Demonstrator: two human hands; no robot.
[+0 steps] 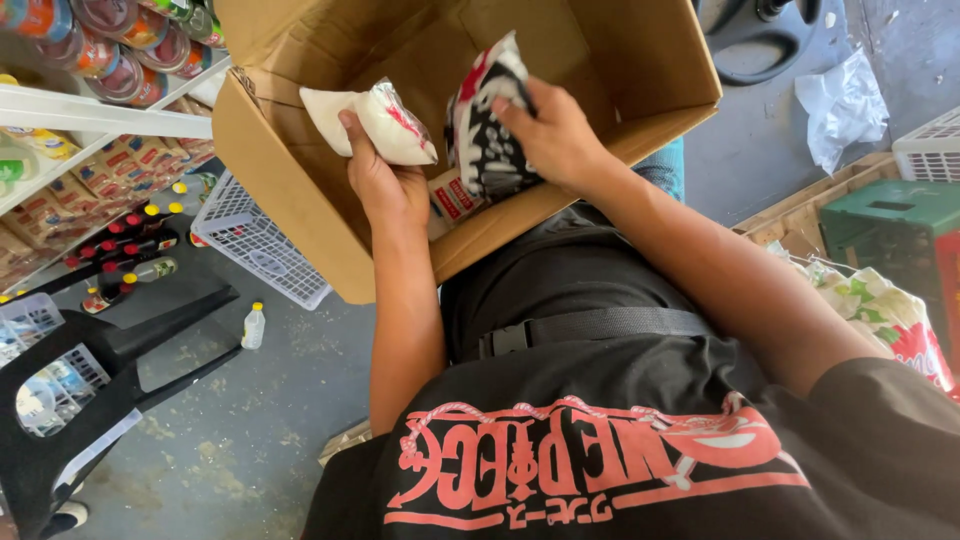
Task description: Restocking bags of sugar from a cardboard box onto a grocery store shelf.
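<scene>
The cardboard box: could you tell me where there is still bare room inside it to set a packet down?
Inside the cardboard box, the far floor beyond both hands shows bare cardboard. The near wall is crowded: left hand grips a white packet, right hand a black-and-white packet, another packet below.

Grey concrete floor (240,420), stained & scuffed, daylight on it. White shelf unit (90,112) at left, stocked w/ cans, packets & red-capped bottles (130,240) on lower levels. Black plastic chair (90,370) below it, white wire basket (255,240) beside. Small white bottle (254,326) alone on floor. Right side: green crate (890,225), white basket (930,150), crumpled white bag (845,100).
</scene>
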